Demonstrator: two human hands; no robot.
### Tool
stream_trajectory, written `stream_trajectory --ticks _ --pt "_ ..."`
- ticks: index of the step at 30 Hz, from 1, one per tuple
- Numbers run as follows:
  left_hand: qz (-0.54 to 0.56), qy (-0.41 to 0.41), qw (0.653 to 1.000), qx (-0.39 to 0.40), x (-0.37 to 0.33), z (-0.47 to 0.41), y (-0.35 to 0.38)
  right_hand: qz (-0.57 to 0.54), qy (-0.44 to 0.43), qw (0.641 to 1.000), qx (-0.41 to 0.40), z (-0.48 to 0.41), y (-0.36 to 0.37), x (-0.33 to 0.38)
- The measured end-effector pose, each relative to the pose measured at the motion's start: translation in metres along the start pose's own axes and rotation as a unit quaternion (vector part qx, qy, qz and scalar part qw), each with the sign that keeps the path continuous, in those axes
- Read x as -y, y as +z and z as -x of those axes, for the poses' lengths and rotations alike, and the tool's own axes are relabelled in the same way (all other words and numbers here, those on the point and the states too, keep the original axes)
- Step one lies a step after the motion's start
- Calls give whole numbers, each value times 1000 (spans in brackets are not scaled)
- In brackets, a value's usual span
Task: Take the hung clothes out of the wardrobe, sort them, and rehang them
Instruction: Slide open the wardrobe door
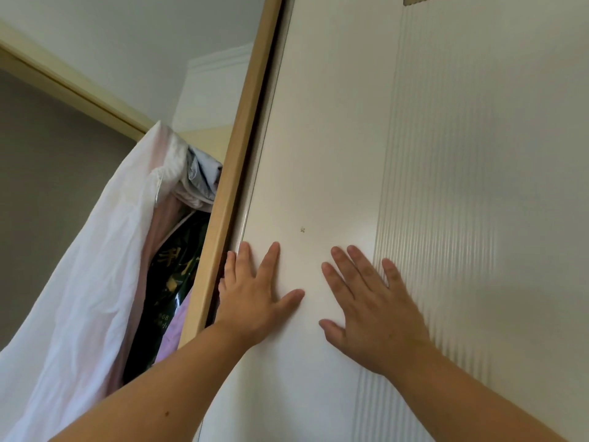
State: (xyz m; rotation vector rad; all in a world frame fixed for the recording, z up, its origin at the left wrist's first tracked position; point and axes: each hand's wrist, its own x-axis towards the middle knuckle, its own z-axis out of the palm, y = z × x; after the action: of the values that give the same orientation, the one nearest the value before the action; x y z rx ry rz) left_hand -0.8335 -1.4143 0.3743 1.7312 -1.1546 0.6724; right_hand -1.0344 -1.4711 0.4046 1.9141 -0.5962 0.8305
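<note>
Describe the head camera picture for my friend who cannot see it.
Two hands press flat on a white wardrobe door, the left hand at its edge, the right hand beside it. Left of the door hang a white garment and something dark with gold print.

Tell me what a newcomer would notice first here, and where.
Two bare hands press flat, fingers spread, on the white wardrobe door at lower centre: the left hand by the door's left edge, the right hand beside the ribbed strip. Left of the wood-coloured frame, a white garment hangs in the opening, with a dark gold-printed item behind it.
</note>
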Motion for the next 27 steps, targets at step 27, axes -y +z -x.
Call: stream_trajectory --ticks 27 --pt "197 30 980 21 -86 27 5 40 117 991 55 105 -35 -101"
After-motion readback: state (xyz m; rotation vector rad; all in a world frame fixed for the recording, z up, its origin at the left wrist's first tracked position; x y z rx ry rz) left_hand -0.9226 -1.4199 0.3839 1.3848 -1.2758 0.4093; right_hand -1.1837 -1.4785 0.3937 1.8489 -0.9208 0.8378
